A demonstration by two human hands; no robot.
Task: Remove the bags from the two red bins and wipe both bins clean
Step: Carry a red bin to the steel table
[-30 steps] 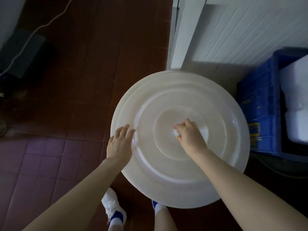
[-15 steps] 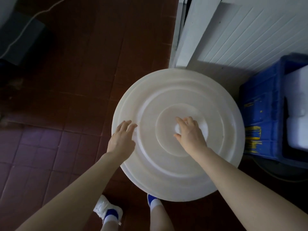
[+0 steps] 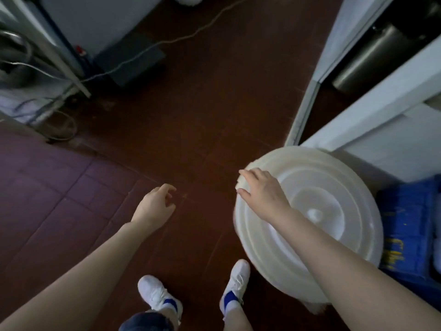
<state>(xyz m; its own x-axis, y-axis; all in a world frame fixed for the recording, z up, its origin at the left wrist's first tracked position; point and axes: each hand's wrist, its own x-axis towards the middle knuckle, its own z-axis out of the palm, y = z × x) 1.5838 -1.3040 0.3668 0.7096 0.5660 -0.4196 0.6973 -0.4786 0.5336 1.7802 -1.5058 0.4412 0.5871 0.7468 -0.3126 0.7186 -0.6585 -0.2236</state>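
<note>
A large round white lid [image 3: 334, 211] with raised rings and a small centre knob sits at the right, covering whatever stands under it. My right hand [image 3: 262, 192] rests on the lid's left rim with the fingers spread and nearly straight. My left hand [image 3: 156, 206] hangs in the air over the red-brown floor to the left of the lid, fingers loosely curled, holding nothing. No red bin and no bag shows in this view.
A blue crate [image 3: 410, 225] stands right of the lid. White cabinet panels [image 3: 381, 120] rise behind it, with a dark metal cylinder [image 3: 372, 56] in the gap. A cable [image 3: 167, 41] crosses the floor towards metal equipment [image 3: 35, 68] at upper left. My white shoes [image 3: 157, 295] are below.
My view has swung left, so the lid now lies at the right. My left hand has come off the lid. My right hand has moved from the centre knob to the left rim.
</note>
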